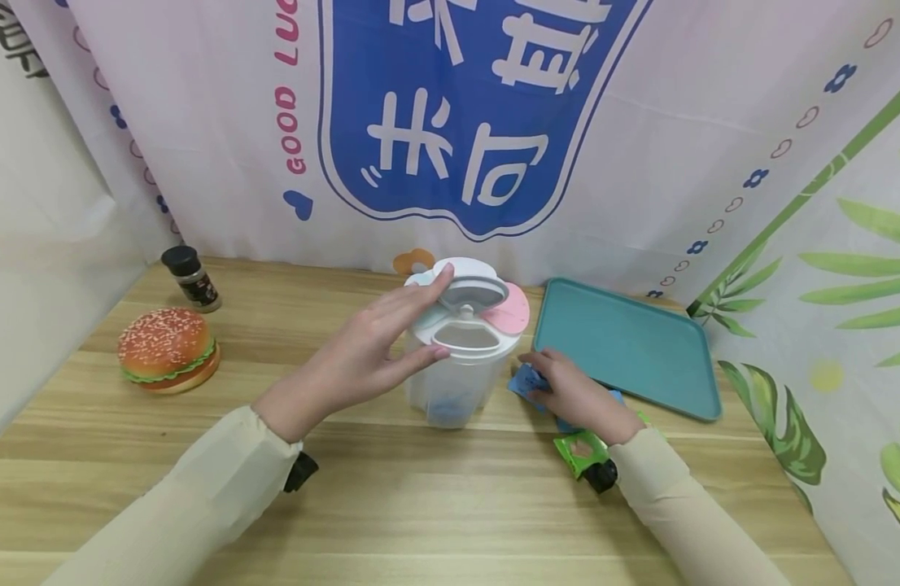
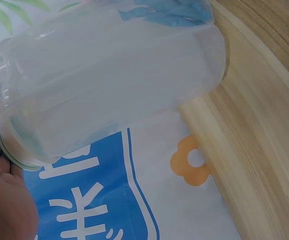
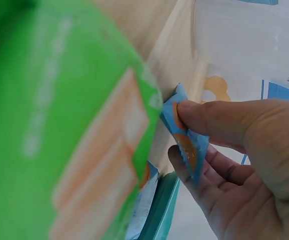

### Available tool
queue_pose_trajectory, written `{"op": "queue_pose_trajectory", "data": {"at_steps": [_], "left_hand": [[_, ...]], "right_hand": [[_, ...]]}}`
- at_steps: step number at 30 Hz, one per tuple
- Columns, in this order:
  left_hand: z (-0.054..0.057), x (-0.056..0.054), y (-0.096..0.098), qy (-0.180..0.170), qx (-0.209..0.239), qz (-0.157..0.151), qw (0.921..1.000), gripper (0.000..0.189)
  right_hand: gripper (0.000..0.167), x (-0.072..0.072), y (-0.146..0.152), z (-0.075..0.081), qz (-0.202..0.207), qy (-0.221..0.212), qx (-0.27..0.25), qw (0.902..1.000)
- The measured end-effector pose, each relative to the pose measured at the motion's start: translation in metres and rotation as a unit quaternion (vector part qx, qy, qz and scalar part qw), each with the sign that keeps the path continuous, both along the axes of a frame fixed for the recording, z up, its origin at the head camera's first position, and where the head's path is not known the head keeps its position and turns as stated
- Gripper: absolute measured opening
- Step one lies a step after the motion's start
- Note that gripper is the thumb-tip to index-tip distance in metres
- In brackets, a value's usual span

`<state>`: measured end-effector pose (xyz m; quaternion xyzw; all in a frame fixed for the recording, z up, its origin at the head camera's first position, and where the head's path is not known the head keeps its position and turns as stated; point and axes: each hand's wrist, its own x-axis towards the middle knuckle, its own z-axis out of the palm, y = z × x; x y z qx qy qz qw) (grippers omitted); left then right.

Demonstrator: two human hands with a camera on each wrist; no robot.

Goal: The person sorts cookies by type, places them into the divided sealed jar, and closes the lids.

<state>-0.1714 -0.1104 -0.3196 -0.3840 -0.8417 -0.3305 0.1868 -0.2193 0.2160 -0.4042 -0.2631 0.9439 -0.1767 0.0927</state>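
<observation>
Cream sleeves (image 1: pixel 208 480) fill the near edge, and out of the left one stretches the left hand (image 1: pixel 369 350) — fingers straight, thumb spread wide, right at the lid (image 1: pixel 468 350) of a clear plastic container (image 1: pixel 450 382). One grey-edged flap (image 1: pixel 479 291) stands raised by those fingers; whether the fingertips press it or merely sit beside it, I can't tell. The container is upright on the wooden table (image 1: pixel 421 513), with blue wrappers (image 2: pixel 177 12) at its bottom. Over to the right hand (image 1: pixel 570 393) — thumb and fingers pinch a small blue packet (image 3: pixel 189 145), just off the container's right side. More blue packets (image 1: pixel 614 396) lie partly hidden by that hand, and a bright green packet (image 1: pixel 578 452) sits by its wrist. Behind it rests a teal tray (image 1: pixel 626 350), flat on the tabletop. Far left, a toy-like burger (image 1: pixel 164 346) sits near a black-capped shaker (image 1: pixel 194 281). A printed cloth (image 1: pixel 238 146) hangs behind everything, its blue panel carrying white lettering.
</observation>
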Motion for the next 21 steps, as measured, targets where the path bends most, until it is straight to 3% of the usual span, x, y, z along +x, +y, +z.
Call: {"op": "queue_pose_trajectory", "data": {"at_steps": [12, 21], "left_hand": [[-0.001, -0.001, 0.000, -0.003, -0.002, 0.002, 1.0000, 0.087], [-0.001, 0.000, 0.000, 0.005, 0.004, -0.004, 1.0000, 0.087]], "right_hand": [[0.044, -0.001, 0.002, 0.005, -0.013, -0.032, -0.040, 0.9986], [0.031, 0.000, 0.017, 0.014, -0.010, -0.012, -0.160, 0.9869]]}}
